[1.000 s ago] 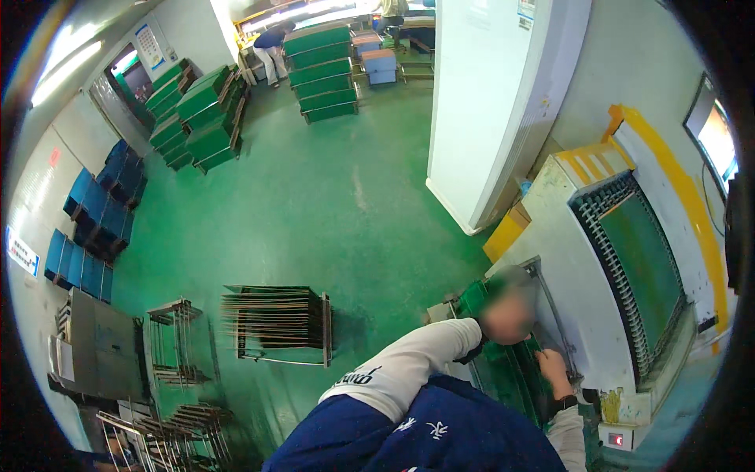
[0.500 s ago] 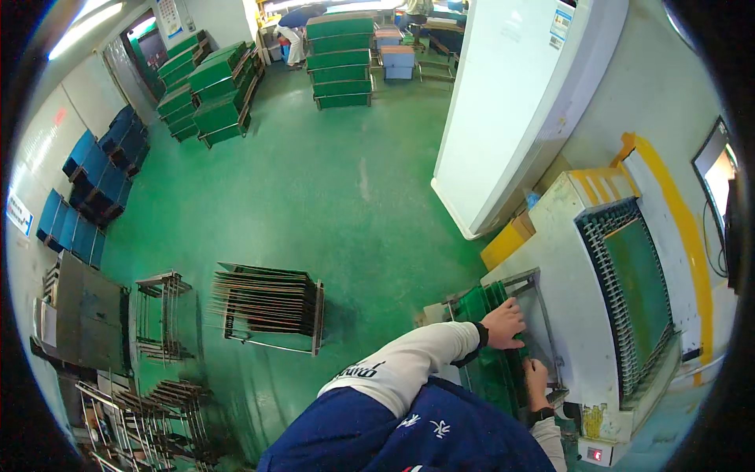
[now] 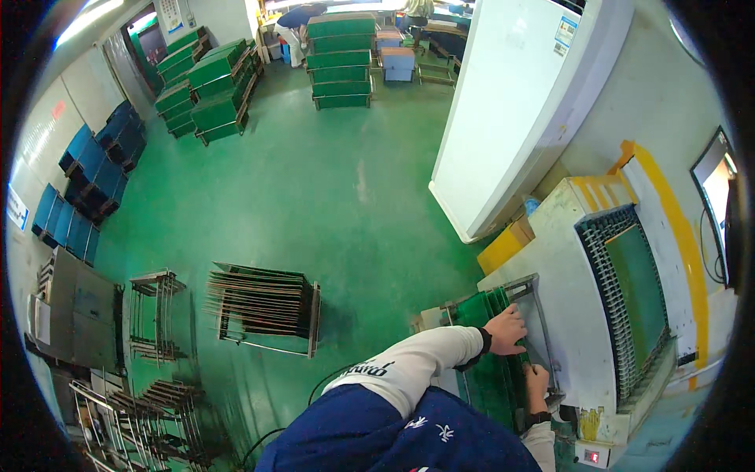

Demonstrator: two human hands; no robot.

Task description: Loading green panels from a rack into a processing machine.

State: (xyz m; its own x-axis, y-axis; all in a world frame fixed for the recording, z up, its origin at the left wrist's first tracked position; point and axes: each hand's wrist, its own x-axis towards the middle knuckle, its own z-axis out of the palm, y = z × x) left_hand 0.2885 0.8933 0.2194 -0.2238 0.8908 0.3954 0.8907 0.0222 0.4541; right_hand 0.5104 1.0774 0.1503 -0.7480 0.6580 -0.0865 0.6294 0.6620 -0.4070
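Note:
Several thin green panels (image 3: pixel 489 389) stand on edge, close together, in a metal-framed rack at the lower right. My left hand (image 3: pixel 506 329) is bent over the upper edge of the outermost panel on the right side, fingers curled around it. Nearer to me, my right hand (image 3: pixel 537 385) grips the same side, its thumb and fingers closed at the panel's edge. The lower parts of the panels are hidden by my left sleeve and my blue clothing. Beside the rack stands a pale machine (image 3: pixel 550 275) with a green board (image 3: pixel 638 291) lying on its roller bed.
A rack of spaced dark panels (image 3: pixel 263 303) stands on the green floor to the left, with bare metal racks (image 3: pixel 157 315) beyond. A tall white cabinet (image 3: pixel 503 118) rises ahead. Stacked green panels (image 3: pixel 340 59) and blue ones (image 3: pixel 94 169) stand farther off. A person (image 3: pixel 295 35) bends at the back.
The view has shifted slightly. My left hand's fingers look more curled at the panel edge. My right hand stays nearly in place, and a dark cable shows beside my clothing.

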